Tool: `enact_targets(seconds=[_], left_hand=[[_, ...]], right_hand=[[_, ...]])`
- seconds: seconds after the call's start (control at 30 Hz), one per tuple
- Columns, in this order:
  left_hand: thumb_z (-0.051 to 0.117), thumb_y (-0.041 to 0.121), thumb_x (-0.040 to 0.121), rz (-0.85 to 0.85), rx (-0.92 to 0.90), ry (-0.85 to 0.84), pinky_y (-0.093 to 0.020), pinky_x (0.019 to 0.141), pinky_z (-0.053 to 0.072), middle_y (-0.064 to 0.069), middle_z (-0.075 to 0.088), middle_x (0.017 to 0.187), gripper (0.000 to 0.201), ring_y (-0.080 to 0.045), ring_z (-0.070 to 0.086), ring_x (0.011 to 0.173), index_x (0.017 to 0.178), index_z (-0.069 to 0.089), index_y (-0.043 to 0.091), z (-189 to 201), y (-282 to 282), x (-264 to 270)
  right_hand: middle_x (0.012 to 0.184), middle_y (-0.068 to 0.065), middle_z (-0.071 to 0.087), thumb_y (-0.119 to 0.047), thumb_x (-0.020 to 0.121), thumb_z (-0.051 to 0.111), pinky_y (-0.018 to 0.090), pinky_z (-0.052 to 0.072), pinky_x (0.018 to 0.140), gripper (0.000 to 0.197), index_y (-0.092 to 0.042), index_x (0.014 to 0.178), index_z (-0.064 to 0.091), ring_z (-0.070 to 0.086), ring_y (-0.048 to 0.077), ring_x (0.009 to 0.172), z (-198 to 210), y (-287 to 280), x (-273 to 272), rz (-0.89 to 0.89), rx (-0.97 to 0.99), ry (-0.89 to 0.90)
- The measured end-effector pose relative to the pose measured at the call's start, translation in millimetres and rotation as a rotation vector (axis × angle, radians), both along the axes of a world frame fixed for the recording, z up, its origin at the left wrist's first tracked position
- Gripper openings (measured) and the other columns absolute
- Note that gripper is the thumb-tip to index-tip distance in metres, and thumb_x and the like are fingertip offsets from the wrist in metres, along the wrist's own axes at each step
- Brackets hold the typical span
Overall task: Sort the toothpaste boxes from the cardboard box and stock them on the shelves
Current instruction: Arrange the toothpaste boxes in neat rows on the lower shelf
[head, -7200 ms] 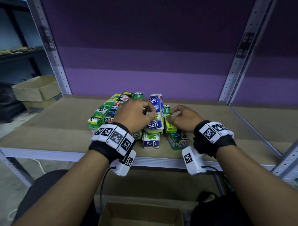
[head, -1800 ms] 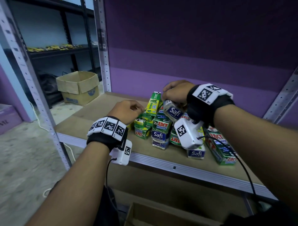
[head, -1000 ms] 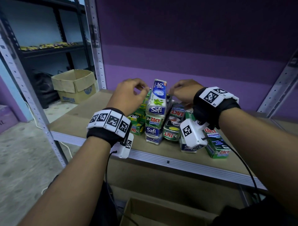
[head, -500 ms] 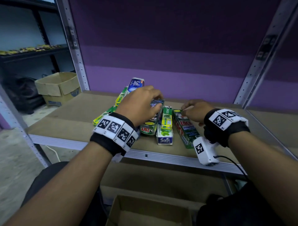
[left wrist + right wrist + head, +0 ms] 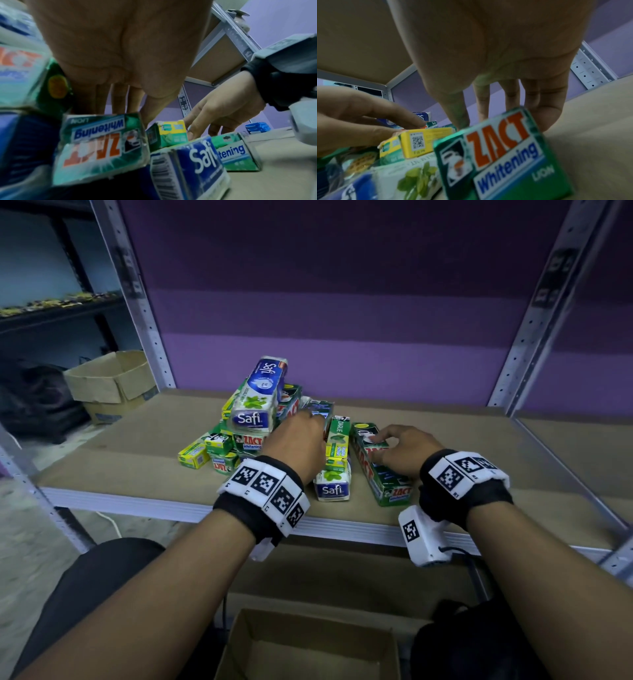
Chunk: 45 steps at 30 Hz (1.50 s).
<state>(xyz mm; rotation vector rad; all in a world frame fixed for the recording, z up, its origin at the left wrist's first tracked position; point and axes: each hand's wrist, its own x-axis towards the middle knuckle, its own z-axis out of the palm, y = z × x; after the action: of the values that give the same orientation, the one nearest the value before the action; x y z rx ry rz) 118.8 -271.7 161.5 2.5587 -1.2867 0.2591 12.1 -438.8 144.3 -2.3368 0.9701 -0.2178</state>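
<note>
The top Safi box (image 5: 258,395) I was steadying a second ago is now lying atop the pile (image 5: 222,445), behind-left of the front Safi box (image 5: 332,487); my left grip (image 5: 297,438) is holding a green box (image 5: 321,408) behind it; my right grip (image 5: 406,450), fingers loose, is resting on the Zact box (image 5: 378,470) right of it; sorting is progressing.

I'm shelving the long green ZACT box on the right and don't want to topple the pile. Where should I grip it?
Probably pinch the ZACT box across its two long sides near mid-length, coming from above. It lies flat beside the pile with nothing stacked on it, its right side open to bare shelf; the right hand rests on its far end.
</note>
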Motion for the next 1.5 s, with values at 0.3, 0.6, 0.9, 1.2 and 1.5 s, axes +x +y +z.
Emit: enact_targets(seconds=[0.3,0.6,0.9,1.2,1.5], left_hand=[[0.052,0.020,0.088,0.131,0.123,-0.010,-0.044,0.098,0.043,-0.019,0.055,0.123,0.033,-0.037,0.048,0.118,0.119,0.057,0.007,-6,-17,5],[0.043,0.029,0.093,0.283,0.312,-0.037,-0.046,0.100,0.039,-0.025,0.045,0.137,0.046,-0.041,0.042,0.126,0.137,0.047,0.020,3,-31,1],[0.052,0.022,0.089,0.309,0.217,0.088,-0.048,0.100,0.046,-0.024,0.045,0.137,0.047,-0.040,0.044,0.125,0.135,0.051,0.013,12,-36,1],[0.059,0.026,0.090,0.205,-0.042,0.052,-0.048,0.098,0.047,-0.022,0.051,0.128,0.042,-0.042,0.050,0.117,0.132,0.059,0.021,26,-36,4],[0.063,0.025,0.091,-0.077,-0.055,-0.002,-0.048,0.101,0.045,-0.014,0.055,0.124,0.044,-0.038,0.050,0.116,0.133,0.058,0.037,38,-45,-10]], right_hand=[[0.122,0.003,0.064,-0.050,0.073,0.077,0.034,0.053,0.093,0.052,-0.036,0.120,0.062,0.063,0.021,0.106,-3,6,-3,0.006,-0.007,-0.019],[0.118,-0.002,0.066,-0.045,0.074,0.076,0.026,0.050,0.090,0.043,-0.037,0.116,0.068,0.063,0.018,0.104,-9,0,-7,-0.032,-0.013,-0.095],[0.108,-0.005,0.069,-0.044,0.071,0.073,0.021,0.046,0.081,0.029,-0.045,0.099,0.071,0.064,0.015,0.092,-14,-12,-10,-0.081,0.009,-0.141],[0.106,-0.007,0.069,-0.043,0.071,0.075,0.027,0.053,0.083,0.028,-0.044,0.098,0.071,0.066,0.013,0.091,-9,-27,-23,-0.109,0.072,-0.213],[0.103,-0.003,0.072,-0.029,0.079,0.074,0.026,0.052,0.081,0.026,-0.037,0.104,0.071,0.068,0.014,0.085,4,-60,-60,-0.253,0.094,-0.403]])
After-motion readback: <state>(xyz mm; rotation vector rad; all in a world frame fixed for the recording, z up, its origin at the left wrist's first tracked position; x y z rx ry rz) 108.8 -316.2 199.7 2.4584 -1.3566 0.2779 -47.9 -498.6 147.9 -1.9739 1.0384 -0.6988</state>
